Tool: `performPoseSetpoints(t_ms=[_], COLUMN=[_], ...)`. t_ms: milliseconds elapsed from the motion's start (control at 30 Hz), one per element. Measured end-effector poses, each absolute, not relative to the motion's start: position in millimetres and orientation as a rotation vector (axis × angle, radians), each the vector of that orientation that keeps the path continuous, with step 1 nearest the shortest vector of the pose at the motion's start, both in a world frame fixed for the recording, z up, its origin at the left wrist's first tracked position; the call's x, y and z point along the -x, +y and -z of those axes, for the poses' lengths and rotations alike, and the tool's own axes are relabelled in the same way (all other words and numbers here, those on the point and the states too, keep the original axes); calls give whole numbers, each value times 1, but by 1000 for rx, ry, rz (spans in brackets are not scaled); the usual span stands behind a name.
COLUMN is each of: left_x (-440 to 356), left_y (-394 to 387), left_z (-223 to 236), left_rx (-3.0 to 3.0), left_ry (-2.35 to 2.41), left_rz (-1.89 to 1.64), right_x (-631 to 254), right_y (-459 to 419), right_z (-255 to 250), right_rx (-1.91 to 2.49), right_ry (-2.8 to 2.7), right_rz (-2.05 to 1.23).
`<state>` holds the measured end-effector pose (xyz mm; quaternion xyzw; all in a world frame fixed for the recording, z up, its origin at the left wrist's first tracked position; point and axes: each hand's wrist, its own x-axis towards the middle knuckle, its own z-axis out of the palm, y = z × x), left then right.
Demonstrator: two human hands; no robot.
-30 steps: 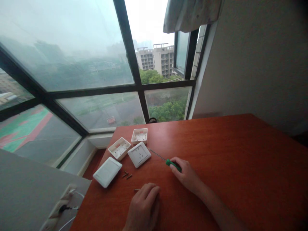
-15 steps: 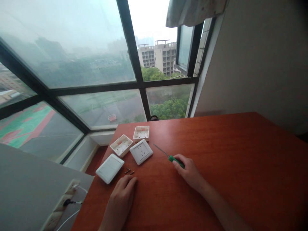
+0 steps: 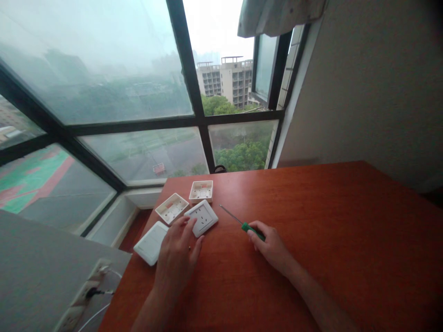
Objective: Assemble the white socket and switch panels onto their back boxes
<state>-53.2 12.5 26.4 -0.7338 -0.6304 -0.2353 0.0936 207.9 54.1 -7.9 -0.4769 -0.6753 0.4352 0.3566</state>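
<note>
My left hand [image 3: 178, 251] lies open on the red-brown table [image 3: 311, 230], fingertips reaching the near edge of a white socket plate [image 3: 202, 217]. It covers the small screws; one [image 3: 190, 248] peeks out by my thumb. My right hand [image 3: 272, 246] is closed around the green handle of a screwdriver [image 3: 242, 224], whose thin shaft points left and away along the tabletop. A white switch plate [image 3: 150, 242] lies just left of my left hand. Two open white back boxes, one [image 3: 172, 208] and another [image 3: 201, 191], sit beyond the plates.
The table's left edge runs close to the plates. Below it on the left lies a white power strip [image 3: 81, 302] with a cable. A large dark-framed window [image 3: 194, 92] fills the far side; a plain wall stands on the right.
My left hand has moved forward and left, from near the table's front over the screws up to the socket plate. My right hand stays on the screwdriver.
</note>
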Motion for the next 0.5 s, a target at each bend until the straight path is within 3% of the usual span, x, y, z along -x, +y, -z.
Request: performPoseSetpoints(t_ms=[233, 500], left_x=[37, 40], left_y=[49, 59], left_z=[-29, -33], left_rx=[2160, 2163], left_ry=[-1996, -1990], left_rz=[354, 290], right_x=[-209, -208], right_y=[54, 55], right_z=[8, 8], right_rx=[1232, 1224], right_ry=[-1693, -1649], right_rz=[-1181, -1213])
